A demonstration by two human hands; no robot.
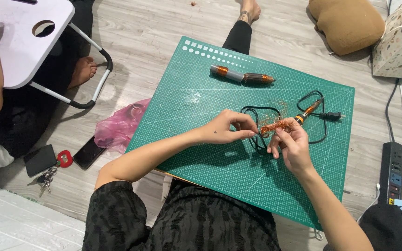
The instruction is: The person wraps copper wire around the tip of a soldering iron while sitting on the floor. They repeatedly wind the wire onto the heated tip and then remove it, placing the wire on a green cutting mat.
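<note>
A green cutting mat [201,153] lies on the floor before me. Over its middle, my left hand [226,128] pinches thin copper wire at the end of a small copper-wound piece [275,126]. My right hand [291,146] grips that same piece from the right side. It joins an orange-handled tool [309,110] with a black cord [319,116] looped on the mat. At the mat's far side lies a grey and copper motor rotor [242,76], untouched.
Another person sits at the left with a white folding table [22,35]. A pink plastic bag [117,128], a phone [87,152] and keys [47,176] lie left of the mat. A power strip [391,172] is at the right, a brown cushion [347,23] at the back.
</note>
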